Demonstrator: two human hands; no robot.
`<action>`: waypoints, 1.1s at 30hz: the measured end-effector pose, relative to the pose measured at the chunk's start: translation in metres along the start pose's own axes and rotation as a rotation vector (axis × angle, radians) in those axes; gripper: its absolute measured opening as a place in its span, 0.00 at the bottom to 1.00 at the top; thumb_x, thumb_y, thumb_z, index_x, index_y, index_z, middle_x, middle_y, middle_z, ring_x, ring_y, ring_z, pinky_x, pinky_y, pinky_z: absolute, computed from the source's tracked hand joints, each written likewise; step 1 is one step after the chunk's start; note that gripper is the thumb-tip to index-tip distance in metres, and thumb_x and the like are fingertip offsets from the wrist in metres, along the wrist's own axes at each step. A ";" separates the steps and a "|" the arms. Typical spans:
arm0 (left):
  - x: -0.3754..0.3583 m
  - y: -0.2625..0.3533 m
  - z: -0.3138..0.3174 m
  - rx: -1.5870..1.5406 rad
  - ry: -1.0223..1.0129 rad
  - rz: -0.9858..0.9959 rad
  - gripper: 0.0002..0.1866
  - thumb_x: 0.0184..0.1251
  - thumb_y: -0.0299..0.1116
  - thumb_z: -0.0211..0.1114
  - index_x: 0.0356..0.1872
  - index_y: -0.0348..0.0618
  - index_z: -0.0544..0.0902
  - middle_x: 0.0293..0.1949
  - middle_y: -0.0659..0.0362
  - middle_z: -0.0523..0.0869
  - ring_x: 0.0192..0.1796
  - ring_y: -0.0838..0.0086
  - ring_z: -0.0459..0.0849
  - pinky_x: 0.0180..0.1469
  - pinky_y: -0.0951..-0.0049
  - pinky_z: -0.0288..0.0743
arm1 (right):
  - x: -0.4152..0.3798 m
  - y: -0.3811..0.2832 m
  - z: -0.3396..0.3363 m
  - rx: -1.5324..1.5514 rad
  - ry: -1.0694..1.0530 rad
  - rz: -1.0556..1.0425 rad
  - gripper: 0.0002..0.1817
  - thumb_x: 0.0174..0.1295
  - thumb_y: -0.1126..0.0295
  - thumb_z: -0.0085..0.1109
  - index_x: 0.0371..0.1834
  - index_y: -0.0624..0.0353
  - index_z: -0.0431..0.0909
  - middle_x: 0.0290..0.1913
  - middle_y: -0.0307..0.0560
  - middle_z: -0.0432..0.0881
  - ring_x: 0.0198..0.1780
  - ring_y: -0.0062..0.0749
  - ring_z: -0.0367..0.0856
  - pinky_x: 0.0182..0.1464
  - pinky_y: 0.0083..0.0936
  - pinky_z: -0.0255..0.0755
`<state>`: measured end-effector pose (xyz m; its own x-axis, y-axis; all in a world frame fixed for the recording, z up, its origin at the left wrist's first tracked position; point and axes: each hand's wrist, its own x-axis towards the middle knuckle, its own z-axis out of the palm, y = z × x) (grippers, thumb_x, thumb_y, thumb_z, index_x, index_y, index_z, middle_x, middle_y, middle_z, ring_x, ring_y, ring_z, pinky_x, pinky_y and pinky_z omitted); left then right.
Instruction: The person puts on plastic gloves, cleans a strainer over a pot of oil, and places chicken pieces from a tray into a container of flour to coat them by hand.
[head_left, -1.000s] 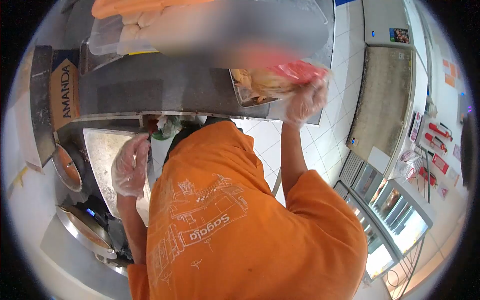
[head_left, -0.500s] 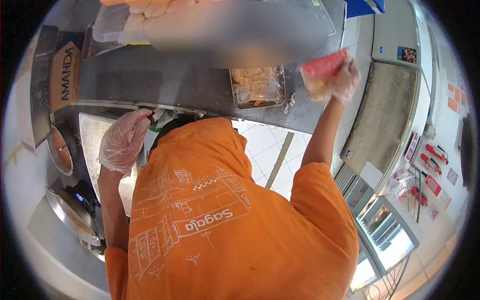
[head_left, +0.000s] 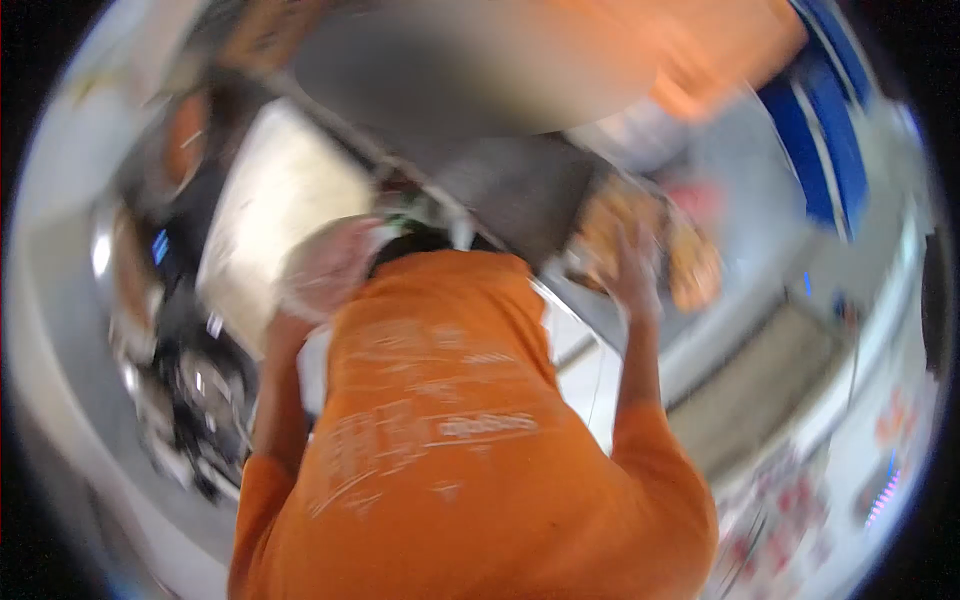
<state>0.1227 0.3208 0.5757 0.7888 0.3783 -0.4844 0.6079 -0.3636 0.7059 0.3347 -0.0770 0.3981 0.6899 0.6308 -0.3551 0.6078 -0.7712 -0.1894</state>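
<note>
My right hand [head_left: 634, 268] is at the tray [head_left: 585, 280] of light-brown food pieces [head_left: 607, 222], its fingers stretched out over the tray's right part. Blur hides whether the fingertips touch the food. Just right of that hand, a plastic bag [head_left: 694, 262] with a red top and orange-brown contents rests on the counter. My left hand [head_left: 325, 268], in a clear plastic glove, hangs by the counter's front edge, close to my body. Its fingers are smeared by motion, so their grip is hidden.
The dark counter [head_left: 520, 190] runs across the front. Orange material [head_left: 730, 50] lies at the far right, with blue crates [head_left: 820, 140] beyond it. On the left are a pale panel [head_left: 285, 190] and a stove with pans [head_left: 130, 270]. A chest freezer [head_left: 765, 385] stands at the right.
The view has swung to the right. My right hand has put the red-topped bag down on the counter and moved over the tray. My left hand remains near the counter edge.
</note>
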 end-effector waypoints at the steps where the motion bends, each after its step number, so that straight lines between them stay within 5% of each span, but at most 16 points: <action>1: -0.005 -0.026 0.002 0.104 0.066 0.148 0.21 0.79 0.45 0.52 0.58 0.39 0.80 0.51 0.52 0.85 0.53 0.64 0.82 0.61 0.67 0.74 | 0.001 -0.018 0.004 -0.022 0.051 -0.015 0.48 0.57 0.53 0.67 0.79 0.52 0.52 0.78 0.61 0.52 0.79 0.59 0.45 0.77 0.53 0.42; 2: -0.007 -0.072 0.010 -0.382 0.079 0.297 0.21 0.79 0.45 0.51 0.58 0.40 0.79 0.51 0.51 0.85 0.54 0.61 0.82 0.61 0.65 0.74 | 0.002 -0.032 0.011 -0.031 0.108 -0.039 0.49 0.59 0.51 0.65 0.80 0.51 0.50 0.79 0.59 0.50 0.79 0.59 0.44 0.77 0.58 0.39; 3: -0.019 -0.043 -0.005 0.218 0.152 0.371 0.20 0.79 0.46 0.50 0.56 0.42 0.80 0.51 0.50 0.85 0.54 0.58 0.83 0.60 0.63 0.75 | 0.004 -0.013 0.047 -0.061 0.282 -0.180 0.49 0.60 0.49 0.63 0.81 0.48 0.47 0.80 0.58 0.49 0.80 0.60 0.43 0.76 0.58 0.38; 4: -0.021 -0.039 -0.009 0.204 0.063 0.117 0.18 0.78 0.45 0.51 0.55 0.45 0.80 0.50 0.50 0.85 0.53 0.56 0.83 0.58 0.62 0.76 | 0.004 -0.021 0.033 -0.056 0.111 -0.092 0.52 0.58 0.48 0.64 0.82 0.46 0.44 0.80 0.58 0.48 0.79 0.64 0.41 0.76 0.60 0.38; 7: -0.030 -0.039 -0.022 0.222 0.245 0.199 0.15 0.77 0.43 0.53 0.54 0.49 0.79 0.47 0.52 0.86 0.49 0.53 0.85 0.51 0.59 0.79 | 0.015 -0.046 -0.002 -0.139 -0.181 -0.043 0.61 0.47 0.58 0.72 0.82 0.46 0.40 0.80 0.62 0.43 0.78 0.69 0.40 0.75 0.64 0.40; 10: -0.039 -0.054 -0.029 0.040 0.294 0.209 0.16 0.77 0.43 0.52 0.52 0.47 0.81 0.46 0.51 0.86 0.49 0.52 0.84 0.51 0.58 0.78 | 0.029 -0.034 0.017 -0.244 -0.129 -0.192 0.60 0.51 0.57 0.73 0.82 0.51 0.39 0.80 0.57 0.45 0.79 0.64 0.42 0.74 0.62 0.45; 12: -0.050 -0.053 -0.043 -0.001 0.240 0.088 0.18 0.78 0.45 0.50 0.54 0.44 0.80 0.49 0.50 0.85 0.52 0.56 0.84 0.56 0.61 0.77 | 0.038 -0.014 0.015 -0.107 -0.108 -0.278 0.50 0.58 0.69 0.64 0.81 0.52 0.42 0.79 0.62 0.47 0.79 0.63 0.44 0.75 0.55 0.50; 14: -0.053 -0.089 -0.034 0.028 0.307 0.114 0.19 0.78 0.44 0.50 0.56 0.43 0.80 0.52 0.48 0.84 0.53 0.54 0.84 0.57 0.60 0.77 | 0.039 -0.005 0.036 -0.124 0.026 -0.347 0.41 0.65 0.70 0.57 0.80 0.56 0.48 0.79 0.63 0.48 0.79 0.56 0.47 0.76 0.53 0.50; 16: -0.058 -0.132 -0.023 0.159 0.352 0.214 0.20 0.78 0.44 0.48 0.57 0.43 0.79 0.56 0.48 0.83 0.55 0.53 0.83 0.59 0.60 0.75 | 0.030 -0.075 0.008 0.259 0.198 -0.211 0.32 0.71 0.66 0.48 0.77 0.61 0.54 0.79 0.62 0.49 0.80 0.49 0.48 0.77 0.50 0.48; 20: -0.099 -0.129 -0.068 -0.063 0.297 -0.085 0.20 0.77 0.46 0.51 0.59 0.47 0.79 0.55 0.48 0.83 0.57 0.53 0.82 0.61 0.60 0.74 | 0.180 -0.195 -0.015 0.307 0.301 -0.531 0.32 0.71 0.66 0.47 0.77 0.61 0.55 0.78 0.62 0.51 0.79 0.49 0.51 0.76 0.49 0.50; 26: -0.119 -0.212 -0.059 -0.024 0.500 0.121 0.20 0.77 0.44 0.50 0.58 0.44 0.79 0.52 0.47 0.85 0.53 0.53 0.83 0.58 0.59 0.75 | 0.112 -0.148 0.048 0.162 -0.110 -0.603 0.30 0.72 0.65 0.47 0.76 0.61 0.57 0.77 0.62 0.54 0.77 0.48 0.55 0.75 0.47 0.53; 28: -0.134 -0.214 -0.066 -0.106 0.427 0.025 0.20 0.77 0.44 0.50 0.57 0.44 0.80 0.52 0.47 0.85 0.53 0.52 0.83 0.58 0.59 0.75 | 0.105 -0.143 0.056 0.137 -0.183 -0.601 0.30 0.72 0.65 0.47 0.75 0.61 0.58 0.76 0.62 0.55 0.76 0.48 0.56 0.74 0.47 0.54; 29: -0.140 -0.213 -0.077 -0.140 0.387 -0.059 0.19 0.77 0.44 0.50 0.57 0.44 0.80 0.52 0.47 0.85 0.53 0.52 0.83 0.59 0.59 0.75 | 0.113 -0.149 0.053 0.132 -0.189 -0.611 0.29 0.72 0.65 0.46 0.75 0.61 0.58 0.76 0.61 0.56 0.76 0.48 0.57 0.74 0.47 0.55; 33: -0.123 -0.268 -0.041 -0.085 0.450 0.201 0.21 0.77 0.44 0.47 0.60 0.46 0.79 0.55 0.48 0.83 0.58 0.53 0.81 0.63 0.60 0.71 | 0.225 -0.266 0.022 0.162 -0.060 -0.760 0.28 0.72 0.64 0.46 0.74 0.62 0.60 0.75 0.61 0.58 0.75 0.48 0.60 0.73 0.46 0.57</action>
<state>-0.1407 0.4067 0.4669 0.7610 0.6442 -0.0763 0.4232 -0.4039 0.8110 0.3195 0.2684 0.3482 0.0814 0.9892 -0.1222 0.8369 -0.1344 -0.5305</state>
